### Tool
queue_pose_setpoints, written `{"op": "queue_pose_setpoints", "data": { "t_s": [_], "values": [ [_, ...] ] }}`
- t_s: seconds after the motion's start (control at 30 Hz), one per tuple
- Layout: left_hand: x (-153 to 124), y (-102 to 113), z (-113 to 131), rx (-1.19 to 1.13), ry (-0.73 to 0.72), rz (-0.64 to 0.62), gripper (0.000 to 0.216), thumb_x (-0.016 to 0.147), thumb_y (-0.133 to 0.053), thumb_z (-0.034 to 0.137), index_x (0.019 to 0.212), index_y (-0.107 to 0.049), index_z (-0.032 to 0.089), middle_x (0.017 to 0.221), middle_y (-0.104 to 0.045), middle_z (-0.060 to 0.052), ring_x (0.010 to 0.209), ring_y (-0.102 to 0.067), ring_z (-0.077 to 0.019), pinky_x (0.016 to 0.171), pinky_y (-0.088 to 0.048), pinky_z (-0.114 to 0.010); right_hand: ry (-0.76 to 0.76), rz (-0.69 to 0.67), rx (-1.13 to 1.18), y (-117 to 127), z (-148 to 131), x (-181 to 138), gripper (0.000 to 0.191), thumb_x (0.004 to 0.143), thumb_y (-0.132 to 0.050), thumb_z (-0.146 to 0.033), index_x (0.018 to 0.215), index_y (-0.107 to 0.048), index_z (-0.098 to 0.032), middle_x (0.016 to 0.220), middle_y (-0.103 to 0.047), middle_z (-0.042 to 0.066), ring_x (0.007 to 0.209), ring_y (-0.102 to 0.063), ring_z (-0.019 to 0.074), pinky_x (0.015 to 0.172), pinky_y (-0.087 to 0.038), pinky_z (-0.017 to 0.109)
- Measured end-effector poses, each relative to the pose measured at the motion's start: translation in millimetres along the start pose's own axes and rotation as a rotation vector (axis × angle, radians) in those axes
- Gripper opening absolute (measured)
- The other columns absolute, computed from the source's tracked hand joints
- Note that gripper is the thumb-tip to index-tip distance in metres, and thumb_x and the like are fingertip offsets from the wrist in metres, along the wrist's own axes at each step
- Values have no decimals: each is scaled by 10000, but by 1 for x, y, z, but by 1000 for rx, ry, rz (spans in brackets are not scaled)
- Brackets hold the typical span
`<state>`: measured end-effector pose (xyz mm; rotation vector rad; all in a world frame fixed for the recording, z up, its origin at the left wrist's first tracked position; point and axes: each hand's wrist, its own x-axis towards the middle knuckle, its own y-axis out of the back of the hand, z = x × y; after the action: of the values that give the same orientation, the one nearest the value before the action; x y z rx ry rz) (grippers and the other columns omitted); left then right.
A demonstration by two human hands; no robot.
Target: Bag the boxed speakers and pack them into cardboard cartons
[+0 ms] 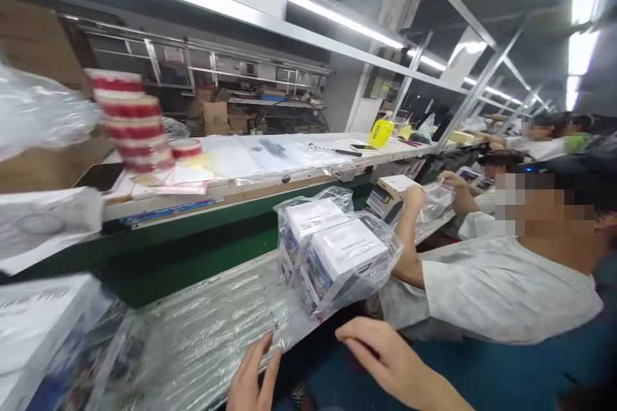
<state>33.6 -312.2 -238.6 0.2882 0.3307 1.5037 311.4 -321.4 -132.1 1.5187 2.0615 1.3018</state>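
Note:
My left hand (253, 376) is low in the middle of the view, fingers apart and holding nothing, over the front edge of the plastic-covered bench (212, 321). To its right, my right hand (385, 356) reaches in from the lower right, its fingers bent loosely with a gap at the thumb and nothing visible between them. Just beyond both hands stand two white printed boxes, a nearer box (349, 247) and a box behind it (313, 218), each in a clear plastic bag. Neither hand touches them.
Another bagged box (33, 327) stands at the near left. On the raised shelf are stacked red-and-white tape rolls (135, 122), a yellow bottle (380, 133) and a black-handled tool (337, 151). A co-worker (501, 282) sits close on the right, handling clear plastic near a brown-and-white box (385, 196).

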Motion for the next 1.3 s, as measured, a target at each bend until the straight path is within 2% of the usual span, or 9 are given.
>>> {"op": "queue_pose_setpoints", "data": {
  "t_s": [0.13, 0.23, 0.43, 0.53, 0.67, 0.8, 0.9, 1.07, 1.3],
  "values": [
    [83, -13, 85, 175, -176, 218, 622, 884, -534, 628, 1363, -578, 233, 1467, -542, -130, 1362, -508, -321, 1111, -448, -480, 87, 415, -241, 67, 46, 30, 282, 994, -505, -210, 1248, -614, -266, 1152, -702, 71, 1053, -686, 211, 939, -571, 313],
    [172, -23, 150, 368, -411, 392, 722, 876, -575, 630, 1420, -506, 161, 1543, -421, -192, 1435, -396, -354, 1173, -343, -523, -14, 360, -440, 91, 97, 75, 599, 943, -635, -357, 1491, -428, -231, 1499, -458, 164, 1371, -466, 357, 1095, -470, 531],
    [299, -60, 219, 776, -356, -170, 495, 922, -606, 460, 1211, -656, 61, 1320, -586, -270, 1277, -520, -427, 1083, -381, -562, -79, 18, -511, 93, 178, 203, 1171, 684, -899, -440, 1603, -219, -184, 1641, -99, 248, 1514, -90, 456, 1204, -228, 625],
    [288, -78, 219, 694, -333, -232, 521, 1029, -336, 451, 989, -726, 108, 1132, -663, -188, 1121, -623, -310, 1028, -454, -459, 116, -104, -464, 89, 204, 249, 1098, 744, -838, -490, 1599, -230, -167, 1641, -124, 239, 1527, -84, 415, 1210, -203, 623],
    [246, -94, 208, 670, -305, -229, 519, 865, -648, 539, 1169, -672, 119, 1289, -628, -175, 1266, -544, -363, 1116, -401, -524, 543, -153, -336, 75, 220, 259, 316, 994, -525, -348, 1204, -664, -157, 1282, -633, 180, 1250, -572, 302, 1125, -407, 554],
    [220, -94, 180, 615, -354, -132, 397, 890, -503, 66, 1267, -621, 96, 1302, -672, -144, 1326, -548, -289, 1136, -429, -437, 787, 61, -270, 62, 198, 243, 322, 1052, -391, -254, 960, -688, -173, 953, -742, 98, 902, -710, 210, 797, -583, 330],
    [201, -79, 159, 448, -431, 43, 384, 924, -444, 72, 1254, -633, 127, 1180, -739, -97, 1164, -671, -227, 997, -549, -353, 897, 127, -273, 62, 157, 248, 323, 1066, -401, -263, 881, -652, -180, 827, -741, 52, 703, -708, 155, 616, -536, 240],
    [168, -23, 159, 300, -461, 319, 346, 982, -395, 112, 1191, -668, 145, 1128, -761, -42, 1031, -715, -144, 870, -558, -214, 946, 77, -272, 50, 69, 273, 413, 1088, -373, -323, 770, -598, -186, 624, -649, -10, 475, -581, 94, 452, -388, 212],
    [135, 107, 156, 397, -393, 184, 345, 887, -524, -8, 1107, -737, 152, 1026, -784, -28, 939, -722, -138, 822, -493, -179, 882, 221, -222, -22, -8, 291, 542, 1088, -333, -398, 621, -505, -183, 539, -502, -11, 472, -454, 105, 484, -292, 228]
  ]
}}
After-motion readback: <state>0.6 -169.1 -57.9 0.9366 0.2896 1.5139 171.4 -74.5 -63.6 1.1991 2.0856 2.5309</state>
